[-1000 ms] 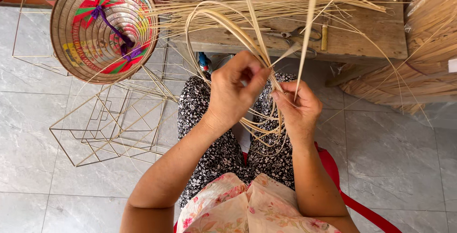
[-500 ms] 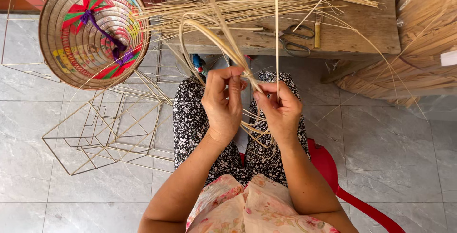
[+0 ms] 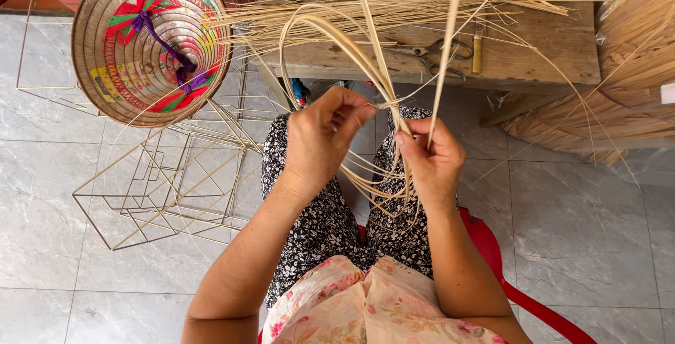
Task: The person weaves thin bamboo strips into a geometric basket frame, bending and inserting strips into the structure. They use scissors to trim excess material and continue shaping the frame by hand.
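Observation:
A bundle of thin pale bamboo strips [image 3: 376,70] loops up from my lap and fans out over the wooden bench. My left hand [image 3: 320,140] pinches strips near the loop's base, thumb and fingers closed on them. Just to its right, my right hand [image 3: 432,158] grips upright strips, one long strip rising straight out of the top of the frame. Curved strip ends hang below both hands over my black-and-white patterned trousers [image 3: 316,224].
A worn wooden bench [image 3: 534,42] holds loose strips, scissors [image 3: 439,56] and a small yellow-handled tool [image 3: 477,52]. A conical woven hat [image 3: 148,42] with coloured lining sits at the upper left above thin frame structures [image 3: 162,182] on the grey tiled floor. Bundled strips [image 3: 626,70] lie at the right. I sit on a red stool [image 3: 492,252].
My hands have drawn closer together on the strips, level with each other. The long strip in my right hand now stands more upright.

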